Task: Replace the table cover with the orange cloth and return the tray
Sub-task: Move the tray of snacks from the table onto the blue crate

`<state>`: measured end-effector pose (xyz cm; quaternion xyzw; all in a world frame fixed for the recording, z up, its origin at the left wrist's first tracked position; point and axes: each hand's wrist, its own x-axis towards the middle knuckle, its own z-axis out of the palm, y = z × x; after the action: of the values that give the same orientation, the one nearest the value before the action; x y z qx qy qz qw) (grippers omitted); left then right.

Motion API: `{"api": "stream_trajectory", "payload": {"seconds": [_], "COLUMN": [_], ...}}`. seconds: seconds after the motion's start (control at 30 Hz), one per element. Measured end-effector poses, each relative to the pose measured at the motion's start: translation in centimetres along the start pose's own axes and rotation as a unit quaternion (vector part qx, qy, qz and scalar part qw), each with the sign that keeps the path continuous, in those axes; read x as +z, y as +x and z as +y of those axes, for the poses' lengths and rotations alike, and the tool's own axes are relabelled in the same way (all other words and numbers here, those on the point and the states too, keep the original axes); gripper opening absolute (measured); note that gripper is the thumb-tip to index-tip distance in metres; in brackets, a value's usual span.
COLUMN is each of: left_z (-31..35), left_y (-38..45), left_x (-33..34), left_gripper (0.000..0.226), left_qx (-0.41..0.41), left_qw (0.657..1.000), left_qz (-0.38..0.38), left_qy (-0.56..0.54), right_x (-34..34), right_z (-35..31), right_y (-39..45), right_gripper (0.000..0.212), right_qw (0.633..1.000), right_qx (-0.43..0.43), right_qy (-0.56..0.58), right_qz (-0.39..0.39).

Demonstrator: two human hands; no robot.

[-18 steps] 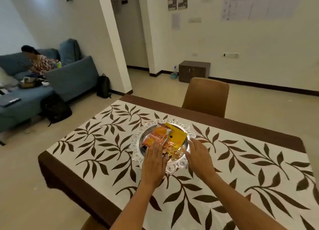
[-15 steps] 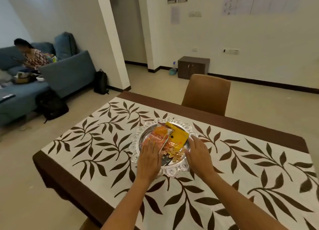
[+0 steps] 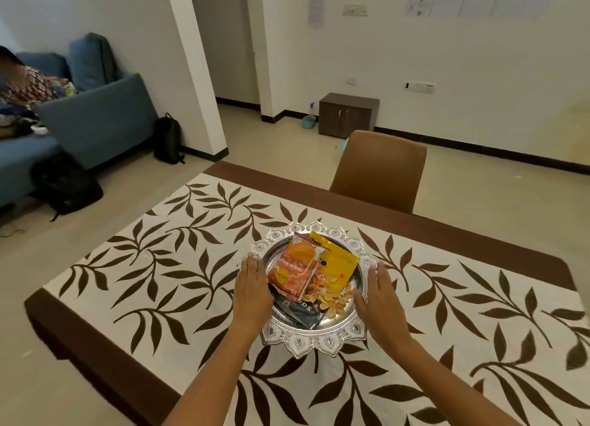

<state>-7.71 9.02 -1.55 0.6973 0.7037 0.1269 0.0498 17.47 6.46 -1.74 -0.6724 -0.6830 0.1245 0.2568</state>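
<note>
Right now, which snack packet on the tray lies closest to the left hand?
The orange packet, beside the left hand; the yellow packet lies farther right.

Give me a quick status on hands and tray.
Left hand, right hand open, flanking tray. Tray sits on leaf-pattern cover, snack packets aboard. Path clear.

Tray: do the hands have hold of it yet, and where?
Both hands lie flat on the silver tray: left hand on its left rim, right hand on its right rim. A closed grip cannot be told.
</note>
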Motion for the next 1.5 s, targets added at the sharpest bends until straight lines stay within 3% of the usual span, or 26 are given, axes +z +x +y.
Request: {"api": "stream_trajectory", "payload": {"seconds": [0.13, 0.3, 0.43, 0.83, 1.13, 1.3, 1.5], "left_z": [0.0, 1.0, 1.7, 7.3, 20.0, 30.3, 44.1], "left_y": [0.9, 1.2, 1.3, -0.6, -4.6, -8.8, -15.9], "left_x": [-0.7, -1.8, -2.5, -3.4, -1.6, 1.0, 5.3], "left_gripper": [0.064, 0.065, 0.068, 0.051, 0.040, 0.042, 0.039], "left_qx": [-0.036, -0.076, -0.087, -0.037, 0.060, 0.112, 0.190], "left_qw": [0.999, 0.994, 0.992, 0.996, 0.994, 0.989, 0.972], "left_qz": [-0.013, -0.028, -0.022, -0.015, -0.024, -0.052, -0.078], "left_qy": [-0.036, -0.068, -0.084, -0.081, -0.086, -0.086, -0.112], "right_x": [0.1, 0.1, 0.0, -5.9, -14.6, -20.8, -29.1], "right_z": [-0.4, -1.0, -0.9, 2.4, 11.7, 19.4, 29.7], "right_y": [0.4, 1.4, 1.8, -1.9, -9.4, -16.1, -25.7], "right_gripper": [0.072, 0.065, 0.048, 0.041, 0.050, 0.059, 0.051], "right_qw": [0.997, 0.993, 0.994, 0.995, 0.984, 0.969, 0.948], "right_qx": [0.066, 0.111, 0.103, 0.089, 0.159, 0.217, 0.279], "right_qy": [-0.005, 0.016, 0.026, 0.024, 0.004, -0.022, -0.028], "right_qz": [-0.034, -0.040, -0.021, 0.029, 0.084, 0.115, 0.154]}}
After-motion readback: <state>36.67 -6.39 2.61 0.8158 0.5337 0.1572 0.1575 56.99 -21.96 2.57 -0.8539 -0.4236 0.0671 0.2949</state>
